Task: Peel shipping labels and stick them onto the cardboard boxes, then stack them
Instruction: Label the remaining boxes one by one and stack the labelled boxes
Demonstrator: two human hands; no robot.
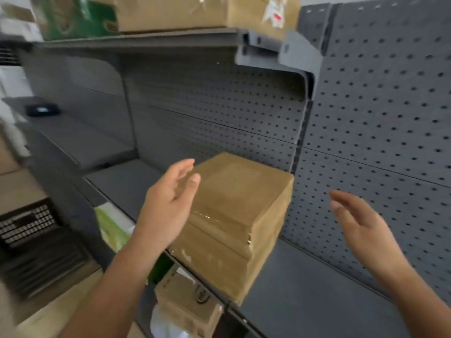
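Note:
Two brown cardboard boxes stand stacked on a grey metal shelf (305, 296); the top box (234, 191) sits on the lower box (224, 259), both sealed with clear tape. My left hand (168, 203) is open, its fingers apart, at the left side of the top box, touching or nearly touching it. My right hand (361, 228) is open too, held in the air well to the right of the stack, in front of the pegboard. No label shows on the box faces I can see.
A grey pegboard wall (378, 118) backs the shelf. The shelf above holds a large cardboard box (195, 13) and a green carton (73, 18). Below lie a small box (188, 306), a green-and-white packet (112, 225) and a black crate (31, 230).

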